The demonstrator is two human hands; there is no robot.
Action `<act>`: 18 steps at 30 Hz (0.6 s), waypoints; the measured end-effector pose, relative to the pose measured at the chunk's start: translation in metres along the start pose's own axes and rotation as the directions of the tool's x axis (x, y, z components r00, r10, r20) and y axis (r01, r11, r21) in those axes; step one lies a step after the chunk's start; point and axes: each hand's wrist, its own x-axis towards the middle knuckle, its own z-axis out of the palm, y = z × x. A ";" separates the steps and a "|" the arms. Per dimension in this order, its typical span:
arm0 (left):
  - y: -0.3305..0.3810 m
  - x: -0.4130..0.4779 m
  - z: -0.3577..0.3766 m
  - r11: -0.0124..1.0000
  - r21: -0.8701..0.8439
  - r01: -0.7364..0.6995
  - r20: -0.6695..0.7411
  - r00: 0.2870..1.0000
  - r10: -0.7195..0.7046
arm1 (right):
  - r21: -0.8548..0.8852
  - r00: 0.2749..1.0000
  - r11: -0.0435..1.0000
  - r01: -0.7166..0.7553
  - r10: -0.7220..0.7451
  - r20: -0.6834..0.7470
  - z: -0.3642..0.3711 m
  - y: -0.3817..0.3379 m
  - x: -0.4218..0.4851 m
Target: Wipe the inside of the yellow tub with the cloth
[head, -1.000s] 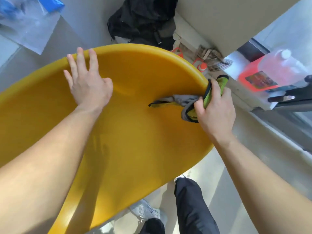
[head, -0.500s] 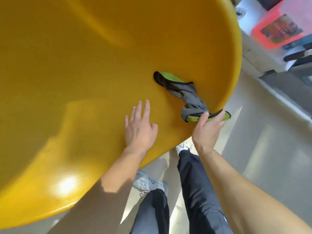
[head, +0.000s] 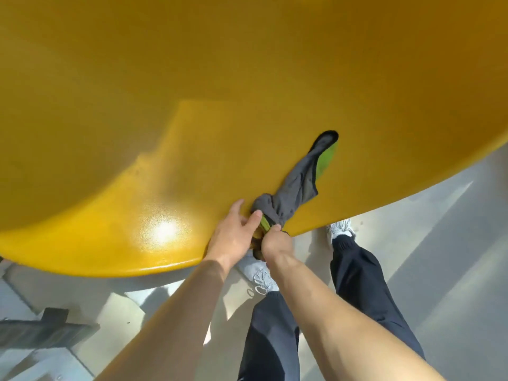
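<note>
With both hands meeting at the near rim of the yellow tub (head: 192,105), the right hand (head: 275,243) clenching the cloth (head: 294,193) and the left hand (head: 233,237) pinching beside it, bunch it firmly, then sweep flat across the inside.

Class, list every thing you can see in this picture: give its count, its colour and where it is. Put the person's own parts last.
yellow tub: one, yellow, fills the upper frame, inside facing the camera
cloth: one, grey with green, lying on the tub's inside near its lower rim
floor: one, pale grey, below the tub
dark object: one, dark grey, lower left; unclear what it is
shoes: two, white, on the floor
trouser legs: two, dark navy
left hand: one, at the cloth's bunched end
right hand: one, grip closed on the cloth
</note>
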 end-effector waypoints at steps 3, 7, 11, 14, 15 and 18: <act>-0.009 -0.010 -0.016 0.918 -0.351 0.184 0.052 0.983 -0.177 | -0.188 0.944 0.967 0.170 -0.106 0.312 -0.022 -0.011 -0.027; 0.006 -0.014 -0.028 0.776 -0.600 0.195 0.092 0.980 -0.175 | -0.430 0.884 0.778 0.458 -0.451 0.126 -0.085 -0.066 -0.045; 0.056 -0.011 -0.046 0.636 -0.772 -0.018 -0.089 0.993 -0.080 | -0.413 0.565 0.612 0.674 -0.788 -0.246 -0.142 -0.124 -0.057; 0.084 -0.009 -0.061 0.686 -0.715 -0.135 -0.267 0.960 -0.090 | -0.548 0.379 0.478 0.686 -0.878 -0.292 -0.158 -0.148 -0.061; 0.086 -0.007 -0.063 0.708 -0.696 -0.114 -0.273 0.955 -0.114 | -0.574 0.408 0.487 0.659 -0.872 -0.272 -0.159 -0.152 -0.059; 0.075 -0.010 -0.070 0.698 -0.717 0.001 -0.260 0.928 -0.268 | -0.797 0.638 0.436 0.418 -0.765 -0.084 -0.157 -0.150 -0.042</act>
